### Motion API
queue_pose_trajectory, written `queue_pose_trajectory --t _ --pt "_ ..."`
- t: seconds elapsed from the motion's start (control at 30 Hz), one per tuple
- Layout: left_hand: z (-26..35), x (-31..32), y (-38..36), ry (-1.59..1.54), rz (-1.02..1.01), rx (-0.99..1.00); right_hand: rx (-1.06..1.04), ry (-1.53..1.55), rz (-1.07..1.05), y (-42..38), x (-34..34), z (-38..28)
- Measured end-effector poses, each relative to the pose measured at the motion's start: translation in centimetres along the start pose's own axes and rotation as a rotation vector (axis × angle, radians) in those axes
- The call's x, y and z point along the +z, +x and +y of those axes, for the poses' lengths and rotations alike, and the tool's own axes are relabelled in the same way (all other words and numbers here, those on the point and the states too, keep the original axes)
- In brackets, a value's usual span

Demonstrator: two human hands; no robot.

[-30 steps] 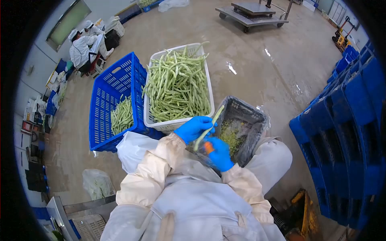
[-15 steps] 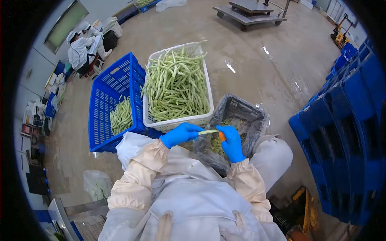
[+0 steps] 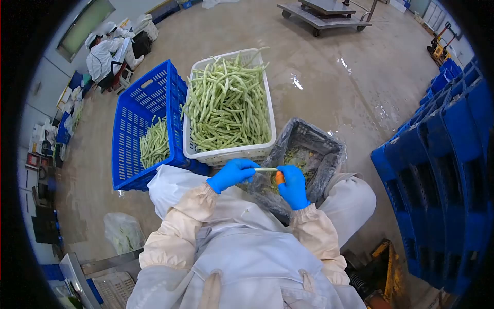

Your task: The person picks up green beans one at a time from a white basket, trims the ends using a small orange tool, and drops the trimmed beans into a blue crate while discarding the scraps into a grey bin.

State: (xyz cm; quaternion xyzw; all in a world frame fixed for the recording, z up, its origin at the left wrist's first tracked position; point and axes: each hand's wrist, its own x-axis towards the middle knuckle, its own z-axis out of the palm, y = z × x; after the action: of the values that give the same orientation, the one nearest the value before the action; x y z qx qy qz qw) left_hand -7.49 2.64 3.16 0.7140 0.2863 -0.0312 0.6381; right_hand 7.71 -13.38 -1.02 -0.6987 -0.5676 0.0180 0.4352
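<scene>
Both hands wear blue gloves. My left hand [image 3: 232, 175] pinches one end of a pale green bean [image 3: 265, 169]. At the bean's other end is my right hand [image 3: 293, 187], closed around a tool with an orange handle [image 3: 280, 178]; its blade cannot be made out. Beyond my hands a white crate [image 3: 231, 153] is heaped with long green beans [image 3: 227, 105]. A blue crate [image 3: 122, 149] to its left holds a smaller pile of beans. Below my right hand and past it lies a dark bin lined with clear plastic [image 3: 330, 149], with green scraps inside.
Blue pallets [image 3: 437, 175] are stacked on the right. A wheeled metal cart [image 3: 324, 19] stands on the wet floor ahead. Two people in white [image 3: 103, 56] sit at the far left. A clear plastic bag [image 3: 123, 233] lies at the lower left.
The camera view has shifted slightly. The bean between my hands now lies straighter, and my right hand has turned a little, still around the orange-handled tool.
</scene>
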Motion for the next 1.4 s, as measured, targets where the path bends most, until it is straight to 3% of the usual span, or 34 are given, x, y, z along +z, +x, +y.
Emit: queue_pose_trajectory --t 0.07,0.1,0.17,0.23,0.27,0.33,0.37,0.4,0.43,0.47,0.5,0.57,0.6,0.63,0.67,0.73,0.77,0.8,0.83,0.87,0.9,0.97,1.0,1.03,1.07,1.2,1.33,1.4 --pt "-0.1 0.8 -0.2 -0.132 -0.002 -0.044 0.405 0.451 0.141 -0.4 0.9 -0.2" --pt "-1.0 1.6 0.0 -0.136 -0.002 -0.042 0.404 0.447 0.138 -0.5 1.1 -0.1" --pt "-2.8 3.3 0.7 -0.280 0.064 0.113 0.683 1.139 0.171 -0.1 1.2 -0.4" --pt "-3.4 3.4 0.6 -0.406 0.070 0.040 0.661 1.063 0.072 -0.4 2.0 -0.5" --pt "-3.8 2.9 0.7 -0.640 0.126 0.095 0.637 0.989 -0.014 -0.6 2.5 -0.4" --pt "-4.9 -0.4 0.8 -1.158 0.208 0.252 0.698 0.925 0.016 -1.8 3.0 0.9" --pt "-2.5 -3.4 -0.9 -1.184 0.314 0.339 0.757 0.862 0.050 -2.2 2.9 1.6" --pt "-1.7 -7.0 -2.4 -1.084 0.464 0.414 0.848 0.869 0.152 -2.0 2.2 2.0" --pt "-3.8 -12.8 -3.9 -0.737 0.648 0.444 0.871 0.779 0.188 -2.2 1.6 3.1" --pt "-1.4 -15.9 -6.8 -0.882 0.669 0.509 0.892 0.688 0.225 -2.3 1.2 4.2" --pt "2.2 -17.4 -9.1 -0.784 0.805 0.425 0.893 0.693 0.220 -2.5 1.1 4.9" --pt "2.0 -23.1 -9.7 0.102 1.382 0.534 0.812 0.422 0.355 -2.8 1.2 5.8" --pt "1.4 -24.9 -8.9 0.105 1.383 0.531 0.813 0.425 0.353 -2.7 1.5 5.8" --pt "0.4 -26.4 -7.6 0.425 1.419 0.526 0.727 0.280 0.344 -2.4 1.7 5.5" --pt "0.7 -26.7 -6.3 0.747 1.431 0.515 0.640 0.135 0.337 -2.1 1.9 5.2" --pt "-0.3 -23.0 0.0 0.629 1.211 0.524 0.554 -0.016 0.330 -1.9 2.8 5.0" --pt "-2.4 -22.3 3.2 0.788 1.054 0.341 0.574 0.034 0.252 -2.0 3.4 5.1" --pt "-4.2 -21.3 6.6 1.003 0.928 0.335 0.593 0.082 0.176 -2.1 3.8 5.2" --pt "-7.8 -20.9 10.2 0.991 0.853 0.384 0.593 0.073 0.182 -2.2 4.2 5.2" --pt "-6.1 -18.7 11.9 1.103 0.762 0.162 0.652 0.152 0.134 -2.3 4.5 5.2" --pt "-6.0 -17.9 13.5 1.097 0.760 0.182 0.709 0.231 0.089 -2.3 4.7 5.3" --pt "-6.5 -16.6 17.0 1.497 0.652 0.065 0.717 0.267 0.099 -2.6 5.2 5.5" --pt "-6.9 -16.3 18.5 1.491 0.655 0.089 0.727 0.320 0.092 -2.6 5.3 5.6" --pt "-7.7 -16.4 19.8 1.586 0.603 -0.021 0.724 0.309 0.106 -2.3 5.3 5.5" --pt "-7.8 -16.6 20.4 1.680 0.549 -0.139 0.747 0.310 0.083 -2.0 5.1 5.1" --pt "-7.4 -18.1 20.0 1.766 0.578 -0.093 0.752 0.336 0.054 -1.4 4.6 4.5" --pt "-1.9 -19.3 13.6 1.783 0.631 -0.133 0.726 0.409 0.054 -1.6 4.6 4.5" --pt "-0.2 -18.8 8.9 1.421 0.767 0.229 0.767 0.560 0.120 -1.0 4.4 4.0"
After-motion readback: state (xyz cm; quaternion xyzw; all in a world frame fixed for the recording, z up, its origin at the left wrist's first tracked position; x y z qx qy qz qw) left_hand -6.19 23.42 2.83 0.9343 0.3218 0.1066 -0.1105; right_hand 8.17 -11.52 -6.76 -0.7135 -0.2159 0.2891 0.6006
